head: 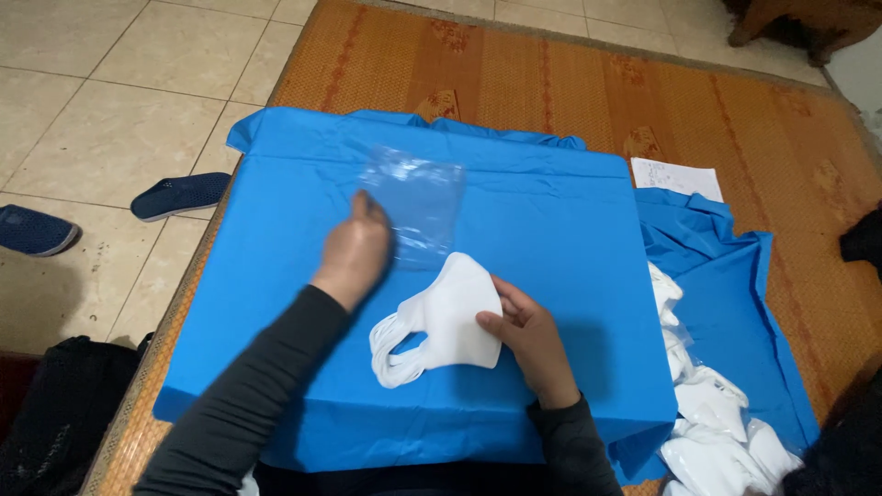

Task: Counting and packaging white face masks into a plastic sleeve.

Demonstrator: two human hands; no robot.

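A white folded face mask (453, 321) with loose ear loops lies on a blue cloth (551, 230) that covers a low box-like table. My right hand (525, 332) holds the mask's right edge between thumb and fingers. My left hand (356, 250) grips the lower left edge of a clear plastic bag (418, 197), which lies flat just beyond the mask.
A pile of white masks (712, 418) sits on the blue cloth at the lower right. A white paper sheet (675, 176) lies on the orange woven mat (570, 83). Two dark blue slippers (179, 195) rest on the tiled floor at left. A black bag (55, 413) is at the lower left.
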